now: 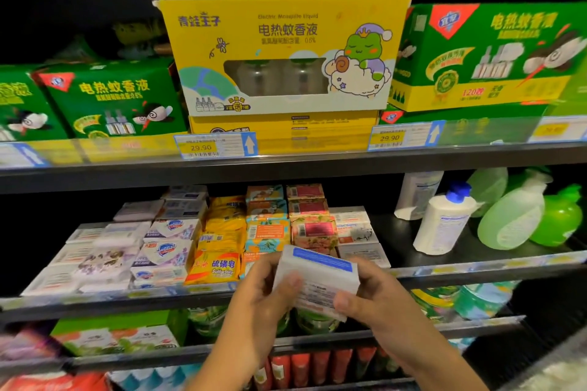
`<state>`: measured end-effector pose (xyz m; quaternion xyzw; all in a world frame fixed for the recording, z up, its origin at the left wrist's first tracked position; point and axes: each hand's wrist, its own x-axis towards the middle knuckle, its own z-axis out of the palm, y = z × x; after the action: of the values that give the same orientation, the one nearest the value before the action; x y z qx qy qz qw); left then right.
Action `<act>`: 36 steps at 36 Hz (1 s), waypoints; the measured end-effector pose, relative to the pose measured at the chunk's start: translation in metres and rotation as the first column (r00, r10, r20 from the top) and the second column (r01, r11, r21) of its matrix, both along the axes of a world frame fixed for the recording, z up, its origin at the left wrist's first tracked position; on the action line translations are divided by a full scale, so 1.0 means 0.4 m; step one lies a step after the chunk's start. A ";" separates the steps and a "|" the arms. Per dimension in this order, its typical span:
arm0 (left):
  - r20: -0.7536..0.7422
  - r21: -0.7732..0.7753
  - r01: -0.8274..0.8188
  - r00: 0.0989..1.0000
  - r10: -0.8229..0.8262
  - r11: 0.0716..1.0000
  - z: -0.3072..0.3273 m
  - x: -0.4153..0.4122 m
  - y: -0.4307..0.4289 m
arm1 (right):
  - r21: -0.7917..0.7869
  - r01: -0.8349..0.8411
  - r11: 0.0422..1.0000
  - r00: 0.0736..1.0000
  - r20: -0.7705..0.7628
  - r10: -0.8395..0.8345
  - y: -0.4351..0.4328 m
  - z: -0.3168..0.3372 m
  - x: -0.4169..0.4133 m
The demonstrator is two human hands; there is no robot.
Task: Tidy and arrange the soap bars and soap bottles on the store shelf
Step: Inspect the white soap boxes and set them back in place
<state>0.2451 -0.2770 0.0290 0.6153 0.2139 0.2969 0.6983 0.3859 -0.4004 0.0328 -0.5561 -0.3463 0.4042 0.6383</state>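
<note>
A white soap box with a blue stripe [317, 276] is held in front of the middle shelf [476, 267], tilted. My left hand [263, 292] grips its left side and my right hand [371, 289] grips its right side, thumb on the front. Behind it on the shelf lie stacks of soap bars: white and purple boxes [168, 247] at left, yellow sulfur soap packs [219, 251], orange and floral boxes [286, 222], white boxes [359, 232]. To the right stand a white bottle with a blue cap [441, 222] and green soap bottles [514, 216].
The upper shelf carries green and yellow mosquito-liquid boxes [286, 54] with price tags [216, 144] on its rail. Lower shelves hold green boxes [114, 333], green jars and red tubes [317, 368]. A bare stretch of shelf [397, 232] lies between the soap stacks and the bottles.
</note>
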 end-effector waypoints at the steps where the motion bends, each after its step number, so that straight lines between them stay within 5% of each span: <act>1: -0.019 -0.021 -0.008 1.000 0.007 1.000 0.003 0.002 -0.004 | 0.000 0.024 1.000 1.000 0.004 -0.024 0.003 0.002 -0.006; 5: -0.072 -0.034 0.052 0.996 -0.055 0.998 -0.004 -0.004 -0.002 | -0.043 0.193 0.980 0.981 0.006 -0.193 0.010 -0.001 -0.016; 9: -0.212 0.299 0.259 0.957 -0.200 0.919 -0.026 -0.034 0.014 | -0.054 0.253 0.966 0.965 -0.056 -0.256 0.004 -0.004 -0.014; 13: -0.259 0.570 0.170 0.966 -0.021 0.804 -0.021 -0.030 0.021 | -0.045 0.133 0.990 0.954 -0.264 -0.140 -0.006 -0.015 0.011; 15: -0.226 0.549 0.106 0.974 0.025 0.829 -0.023 -0.023 0.027 | -0.004 0.007 1.000 0.953 -0.303 -0.008 -0.012 -0.020 0.022; 18: -0.163 0.463 0.063 0.987 0.015 0.884 -0.027 -0.017 0.026 | -0.044 -0.064 0.997 0.988 -0.144 0.057 -0.019 -0.031 0.040; 23: -0.082 0.128 -0.025 0.996 0.036 0.991 -0.026 0.002 -0.002 | -0.121 0.020 0.992 0.997 0.077 -0.010 -0.013 -0.024 0.039; 26: -0.096 0.182 -0.025 0.994 0.043 0.983 -0.028 0.007 -0.004 | -0.129 0.081 0.988 0.997 0.028 -0.078 -0.011 -0.022 0.035; 29: -0.084 0.096 0.134 0.988 -0.127 0.986 -0.039 0.001 0.009 | -0.094 0.171 0.981 0.985 0.005 -0.171 -0.007 -0.008 0.029; 32: -0.157 0.284 0.222 0.970 -0.183 0.933 -0.052 0.000 0.022 | -0.090 0.169 0.981 0.985 -0.011 -0.171 -0.012 -0.007 0.038; 36: -0.177 0.557 0.097 0.984 0.003 0.825 -0.049 0.007 0.030 | -0.061 -0.012 0.998 0.971 -0.240 -0.003 -0.027 -0.014 0.055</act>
<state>0.2480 -0.2652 0.0096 0.8218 0.1605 0.2757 0.4721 0.4078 -0.4112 0.0273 -0.5218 -0.2553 0.4806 0.6570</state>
